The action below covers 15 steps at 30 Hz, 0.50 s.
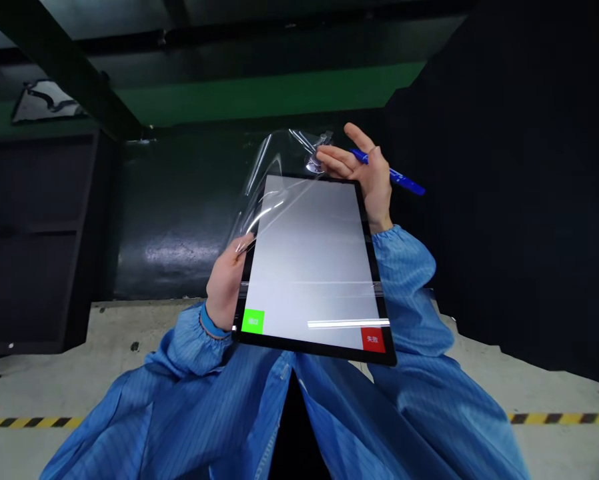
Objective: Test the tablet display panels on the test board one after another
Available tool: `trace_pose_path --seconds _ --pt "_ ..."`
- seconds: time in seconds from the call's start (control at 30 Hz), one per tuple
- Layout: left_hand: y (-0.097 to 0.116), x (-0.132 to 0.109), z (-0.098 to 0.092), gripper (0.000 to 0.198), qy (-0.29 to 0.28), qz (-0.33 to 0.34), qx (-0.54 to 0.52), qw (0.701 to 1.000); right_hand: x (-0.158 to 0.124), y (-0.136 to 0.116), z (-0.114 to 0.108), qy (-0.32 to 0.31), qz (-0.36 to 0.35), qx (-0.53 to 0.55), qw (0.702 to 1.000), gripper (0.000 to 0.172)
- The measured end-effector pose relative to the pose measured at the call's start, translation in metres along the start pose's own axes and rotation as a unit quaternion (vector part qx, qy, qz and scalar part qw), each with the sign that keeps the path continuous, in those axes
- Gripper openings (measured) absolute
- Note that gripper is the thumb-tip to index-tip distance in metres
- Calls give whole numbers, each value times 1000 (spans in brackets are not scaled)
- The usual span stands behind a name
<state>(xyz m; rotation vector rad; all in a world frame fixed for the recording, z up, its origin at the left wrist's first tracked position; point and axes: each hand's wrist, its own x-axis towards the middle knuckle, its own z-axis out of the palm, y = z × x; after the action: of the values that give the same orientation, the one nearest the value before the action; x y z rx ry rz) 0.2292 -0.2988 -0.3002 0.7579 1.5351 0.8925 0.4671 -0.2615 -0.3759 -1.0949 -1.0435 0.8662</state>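
Your left hand (225, 283) is clenched on the left edge of a tablet (309, 267), with the fingertips curling over the frame and against a clear plastic film (264, 180). The tablet sits tilted in front of your chest, held up between your two hands, and its pale grey screen shows a green button (253, 321) in one lower corner and a red button (373, 339) in the other. The film lies over the screen and lifts away in a loose, shiny curl past the top left corner. Your right hand (367, 177) is up by the top edge, grasping a blue pen (394, 175) between its fingers, with the fingertips (327, 160) against a bright crumpled bit of the film (314, 165), though glare hides exactly how they meet. Blue striped sleeves (404, 267) run from your wrists toward you, below the tablet. Beyond the tablet are a dark wall (169, 227), a black panel (504, 200), a green band (269, 93) and an overhead beam (59, 67). Below lies a pale floor (114, 333), crossed by yellow and black tape (29, 422).
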Motion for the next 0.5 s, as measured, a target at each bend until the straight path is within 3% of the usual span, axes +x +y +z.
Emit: trace_pose_path --seconds 0.1,0.27,0.5 --pt "-4 0 -2 35 -11 19 -41 999 -1 -2 2 17 16 -3 1000 72" --pt "-7 -4 -5 40 -81 7 -75 994 -4 -4 4 26 12 28 999 63" --pt "-7 -2 -7 31 -87 28 -27 995 -4 -4 4 19 22 32 999 66"
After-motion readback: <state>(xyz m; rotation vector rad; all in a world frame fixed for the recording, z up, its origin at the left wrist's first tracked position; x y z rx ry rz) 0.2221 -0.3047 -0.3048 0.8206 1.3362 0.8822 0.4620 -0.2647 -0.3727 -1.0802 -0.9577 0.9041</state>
